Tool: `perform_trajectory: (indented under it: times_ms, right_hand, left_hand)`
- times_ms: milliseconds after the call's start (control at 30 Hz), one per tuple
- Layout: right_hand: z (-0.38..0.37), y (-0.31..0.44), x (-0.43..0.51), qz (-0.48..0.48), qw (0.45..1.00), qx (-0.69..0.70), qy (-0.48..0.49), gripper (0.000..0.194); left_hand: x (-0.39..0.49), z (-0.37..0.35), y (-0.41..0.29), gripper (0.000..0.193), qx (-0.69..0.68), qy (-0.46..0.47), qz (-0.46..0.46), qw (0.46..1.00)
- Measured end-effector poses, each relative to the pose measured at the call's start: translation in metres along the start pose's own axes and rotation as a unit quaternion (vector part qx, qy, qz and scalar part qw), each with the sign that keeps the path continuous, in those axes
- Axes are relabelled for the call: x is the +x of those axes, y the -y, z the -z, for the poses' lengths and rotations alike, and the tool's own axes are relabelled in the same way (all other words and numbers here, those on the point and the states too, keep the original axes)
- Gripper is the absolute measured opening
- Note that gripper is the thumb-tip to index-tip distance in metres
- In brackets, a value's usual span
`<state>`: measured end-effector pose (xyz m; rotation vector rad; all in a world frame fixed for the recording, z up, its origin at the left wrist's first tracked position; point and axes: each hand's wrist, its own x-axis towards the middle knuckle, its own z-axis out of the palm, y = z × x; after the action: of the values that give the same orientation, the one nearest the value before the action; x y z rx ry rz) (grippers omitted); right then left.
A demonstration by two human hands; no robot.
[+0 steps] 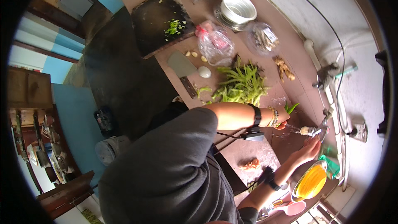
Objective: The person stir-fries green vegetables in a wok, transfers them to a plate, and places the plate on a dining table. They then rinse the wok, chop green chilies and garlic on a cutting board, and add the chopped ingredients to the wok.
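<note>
My left hand (282,120) holds a green chili pepper (292,109) over the sink (281,138); its pointed end sticks out past the fingers. Water sprays between that hand and the tap (307,131). My right hand (308,150) is raised beside the tap, fingertips at or near its body; whether they grip it is hidden. Left of the sink lies a heap of long green peppers (242,82). A cleaver (182,65) rests flat by a white egg (204,72) and several garlic cloves (194,54).
Chopped scallion (174,27) lies on a dark cutting board (149,31). Nearby are a plastic bag (216,45), a white colander (238,6), a clear tub (263,39) and ginger (283,68). Right of the sink stand an orange-yellow bowl (311,182) and a pink ladle (293,208).
</note>
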<state>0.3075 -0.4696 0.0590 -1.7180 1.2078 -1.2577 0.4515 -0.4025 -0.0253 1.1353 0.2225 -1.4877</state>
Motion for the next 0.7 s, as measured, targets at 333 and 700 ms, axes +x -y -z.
perform_trajectory:
  times_ms: [333, 700]
  right_hand:
    - [-0.215, 0.099, -0.344, 0.366, 0.786, -0.165, 0.469, 0.049]
    - [-0.269, 0.129, -0.399, 0.296, 0.795, -0.293, 0.44, 0.063]
  left_hand:
    - [-0.217, 0.344, -0.159, 0.03, 0.55, -0.249, -0.499, 0.622]
    - [-0.303, 0.632, -0.253, 0.018, 0.771, -0.256, -0.442, 0.381]
